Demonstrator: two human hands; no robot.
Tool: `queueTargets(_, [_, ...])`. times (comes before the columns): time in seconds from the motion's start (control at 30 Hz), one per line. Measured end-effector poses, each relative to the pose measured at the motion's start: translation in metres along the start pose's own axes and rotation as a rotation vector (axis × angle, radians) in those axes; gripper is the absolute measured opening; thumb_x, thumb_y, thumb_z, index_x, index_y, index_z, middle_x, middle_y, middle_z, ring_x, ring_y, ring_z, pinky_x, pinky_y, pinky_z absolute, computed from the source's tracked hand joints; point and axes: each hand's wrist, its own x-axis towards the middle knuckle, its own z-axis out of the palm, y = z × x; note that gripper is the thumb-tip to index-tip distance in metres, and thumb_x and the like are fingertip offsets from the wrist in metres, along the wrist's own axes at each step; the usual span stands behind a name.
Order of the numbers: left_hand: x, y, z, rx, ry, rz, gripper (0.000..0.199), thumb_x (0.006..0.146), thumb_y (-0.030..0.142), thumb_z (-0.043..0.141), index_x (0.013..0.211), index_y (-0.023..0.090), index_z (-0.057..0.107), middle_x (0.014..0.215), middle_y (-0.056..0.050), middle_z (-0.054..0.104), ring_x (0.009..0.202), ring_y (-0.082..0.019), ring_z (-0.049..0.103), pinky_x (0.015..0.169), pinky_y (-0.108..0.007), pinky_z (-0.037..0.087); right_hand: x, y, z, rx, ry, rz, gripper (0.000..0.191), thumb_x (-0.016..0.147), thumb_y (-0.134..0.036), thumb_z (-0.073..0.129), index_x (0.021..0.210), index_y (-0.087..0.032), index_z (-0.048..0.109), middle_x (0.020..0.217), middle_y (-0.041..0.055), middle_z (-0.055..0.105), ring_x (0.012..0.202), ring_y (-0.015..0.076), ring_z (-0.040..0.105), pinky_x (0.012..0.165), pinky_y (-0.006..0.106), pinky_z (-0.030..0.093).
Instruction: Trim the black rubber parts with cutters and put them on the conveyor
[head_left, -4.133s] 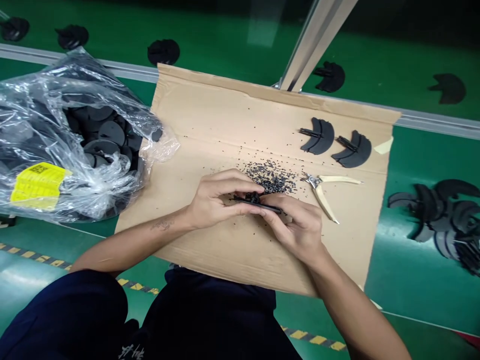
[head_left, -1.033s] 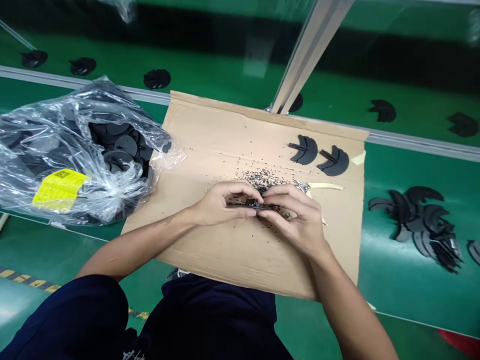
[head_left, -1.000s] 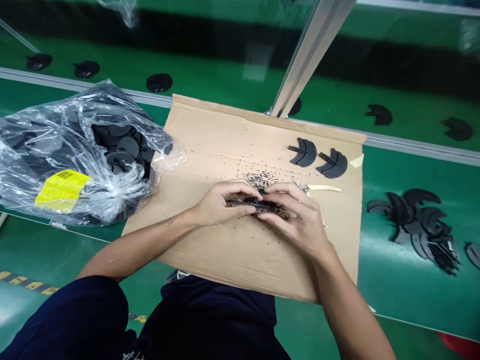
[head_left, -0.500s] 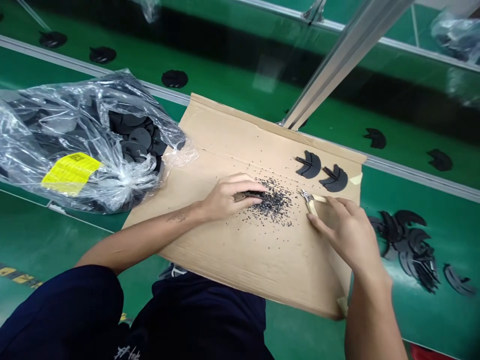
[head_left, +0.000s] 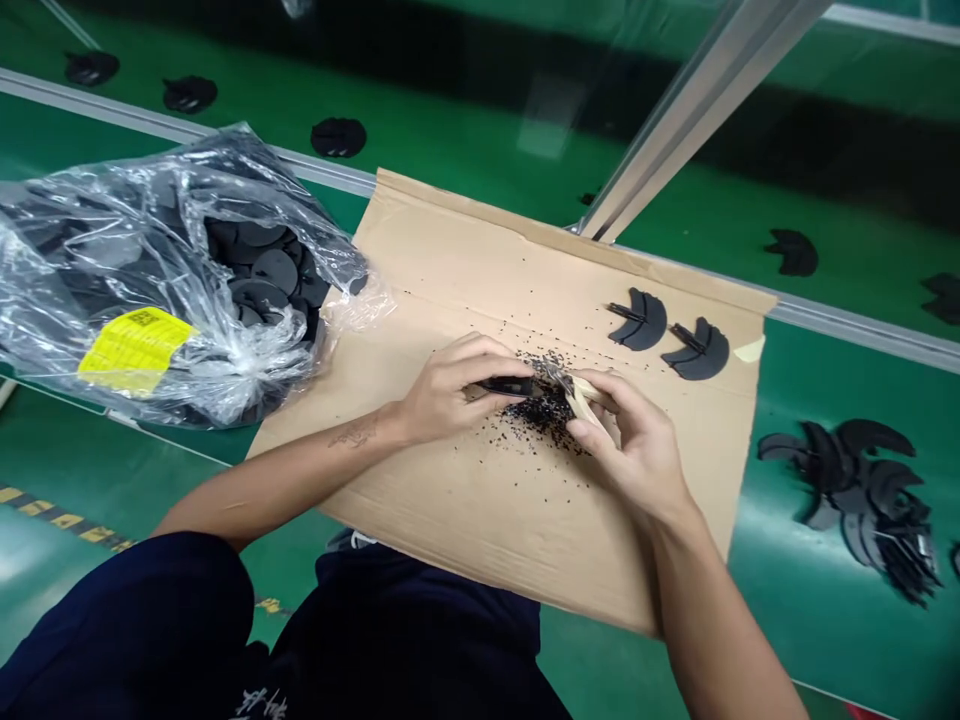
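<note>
My left hand (head_left: 454,390) is closed on a black plastic part (head_left: 506,386), held low over the cardboard sheet (head_left: 450,500). In my right hand (head_left: 630,430) are small nippers with cream handles (head_left: 583,396). Their metal jaws (head_left: 553,374) are at the right end of the black part; whether they touch it I cannot tell. Below both hands lies a scattered pile of tiny black clippings (head_left: 546,418). Two curved black parts with ribs, one (head_left: 639,320) beside the other (head_left: 699,350), rest on the cardboard beyond my right hand.
A clear plastic bag (head_left: 150,270) full of black discs, with a yellow label (head_left: 136,350), stands at the left. Right of the cardboard is a heap of curved black parts (head_left: 855,480). A metal post (head_left: 675,130) rises behind; more black parts lie along the green belt (head_left: 465,140).
My right hand has moved left with the nippers, bringing their jaws to the black part. My left hand has stayed nearly in place. The view has shifted slightly.
</note>
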Motion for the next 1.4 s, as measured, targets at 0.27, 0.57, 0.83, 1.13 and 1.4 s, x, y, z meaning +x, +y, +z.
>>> queueTargets(0.27, [-0.001,0.0,-0.001,-0.055,-0.046,-0.01,0.025,0.089,0.024,0.076,0.113,0.019,0.074,0.097,-0.006,0.073,0.09,-0.013,0.068,0.079,-0.026,0.057,-0.006,0.001,-0.009,-0.197,0.031,-0.275,0.05,0.084,-0.029,0.079,0.131,-0.027,0.064,0.112,0.0103,0.072,0.097,0.0252,0.068,0.082,0.042,0.058])
queueTargets(0.57, [0.0,0.001,-0.002,-0.156,-0.066,-0.077,0.026,0.086,0.024,0.08,0.111,0.02,0.075,0.097,-0.005,0.076,0.09,-0.013,0.071,0.08,-0.026,0.059,-0.007,0.005,-0.009,-0.309,0.077,-0.376,0.051,0.084,-0.029,0.08,0.132,-0.021,0.063,0.11,0.0118,0.072,0.095,0.0258,0.07,0.081,0.042,0.06])
queueTargets(0.83, [0.001,0.001,-0.002,-0.148,-0.065,-0.008,0.024,0.089,0.025,0.077,0.112,0.021,0.075,0.097,-0.005,0.077,0.089,-0.013,0.071,0.079,-0.027,0.059,-0.008,0.001,-0.008,-0.295,0.078,-0.375,0.052,0.085,-0.025,0.08,0.134,-0.023,0.063,0.107,0.0101,0.072,0.089,0.0228,0.07,0.075,0.037,0.06])
queueTargets(1.13, [0.003,0.003,-0.007,-0.146,-0.118,0.087,0.022,0.089,0.021,0.076,0.111,0.019,0.075,0.096,-0.007,0.079,0.088,-0.013,0.073,0.079,-0.029,0.058,-0.012,-0.001,-0.013,-0.362,0.052,-0.4,0.044,0.085,-0.023,0.079,0.127,-0.022,0.066,0.099,0.0093,0.074,0.081,0.0214,0.07,0.067,0.035,0.058])
queueTargets(1.4, [0.006,0.008,-0.012,-0.072,-0.13,0.03,0.029,0.086,0.021,0.079,0.114,0.02,0.073,0.097,-0.005,0.076,0.088,-0.013,0.07,0.076,-0.026,0.058,-0.007,0.002,-0.009,-0.249,0.078,-0.323,0.041,0.086,-0.021,0.077,0.126,-0.024,0.067,0.103,0.0082,0.074,0.083,0.021,0.071,0.07,0.035,0.059])
